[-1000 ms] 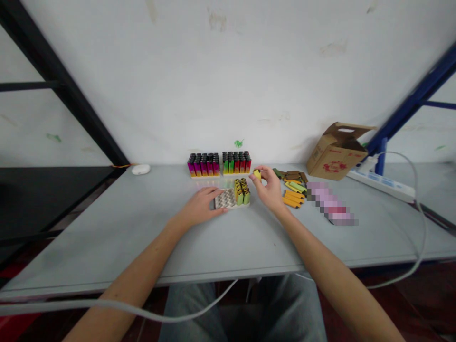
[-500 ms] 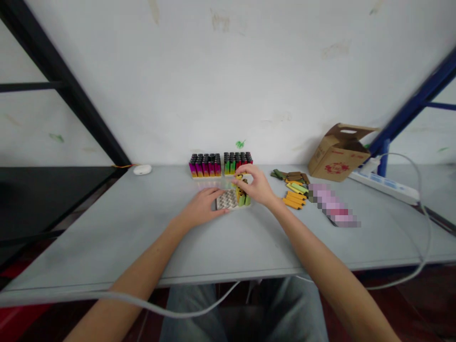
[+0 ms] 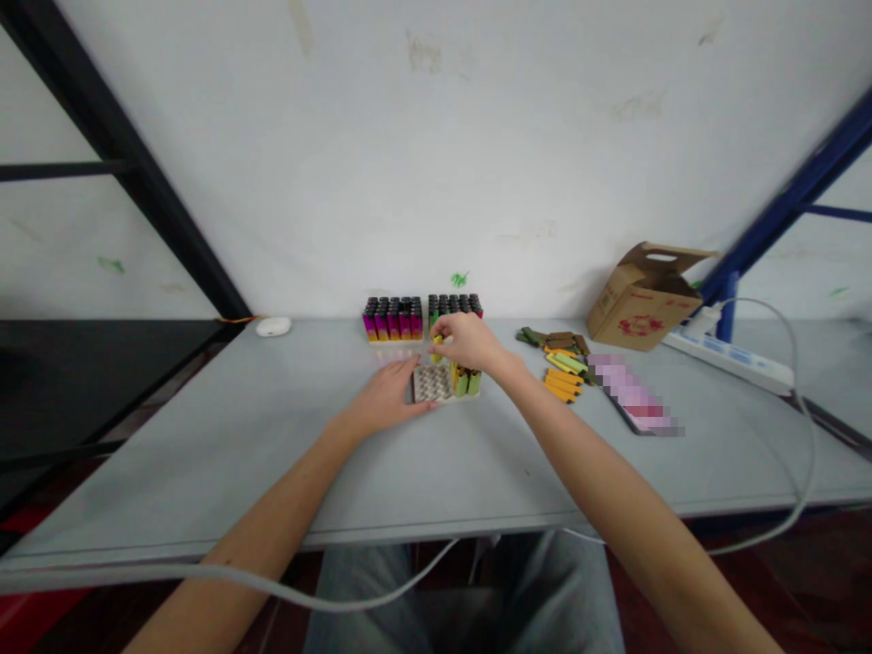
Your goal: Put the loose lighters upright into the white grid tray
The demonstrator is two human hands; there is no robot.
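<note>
A small white tray (image 3: pixel 431 385) with rows of slots lies on the grey table. Yellow and light green lighters (image 3: pixel 467 381) stand upright in its right part. My left hand (image 3: pixel 390 396) rests at the tray's left side, thumb and fingers spread around its edge. Above the tray's back edge, my right hand (image 3: pixel 463 341) pinches a yellow lighter (image 3: pixel 437 350) between thumb and fingers. Behind are two filled blocks: purple and orange lighters (image 3: pixel 393 322) on the left, green and red ones (image 3: pixel 455 304) on the right, partly hidden by my right hand.
Loose orange lighters (image 3: pixel 562 385) and green and brown ones (image 3: pixel 562 341) lie to the right. Beyond them are a blurred pink phone-like object (image 3: pixel 630 392), an open cardboard box (image 3: pixel 640 304) and a power strip (image 3: pixel 732 359). A white case (image 3: pixel 273 327) sits back left.
My right hand has moved left from over the standing lighters, with a yellow lighter now visible in its fingers. My left hand has stayed at the tray.
</note>
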